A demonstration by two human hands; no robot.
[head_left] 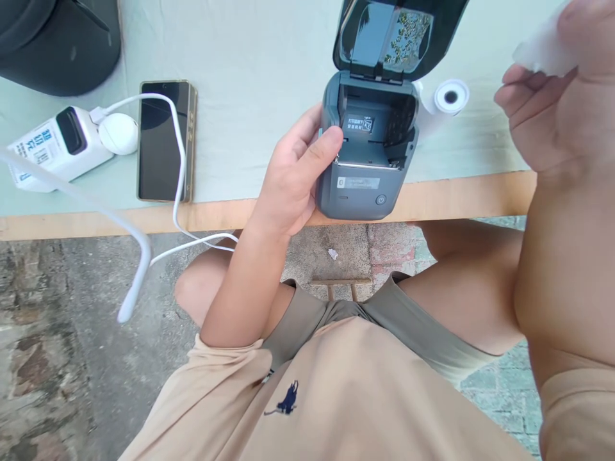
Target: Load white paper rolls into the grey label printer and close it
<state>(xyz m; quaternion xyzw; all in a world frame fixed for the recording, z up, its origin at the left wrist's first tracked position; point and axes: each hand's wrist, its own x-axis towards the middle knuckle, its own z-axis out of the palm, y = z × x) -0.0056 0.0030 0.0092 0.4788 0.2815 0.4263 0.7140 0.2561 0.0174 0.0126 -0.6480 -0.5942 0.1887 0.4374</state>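
A small dark grey label printer (364, 173) stands at the table's front edge with its lid (394, 35) flipped up and its paper bay empty. My left hand (298, 176) grips the printer's left side, thumb hooked over the bay's rim. A white paper roll (446, 99) lies on the table just right of the printer. My right hand (548, 102) is raised at the right edge of view, fingers curled around a piece of white paper (545, 48).
A pale green cloth covers the table (250, 64), whose wooden edge (456, 198) runs across the view. A phone (166, 141) lies face up at left beside a white power bank (57, 147) with white cables (180, 179). A dark object (57, 38) sits at top left.
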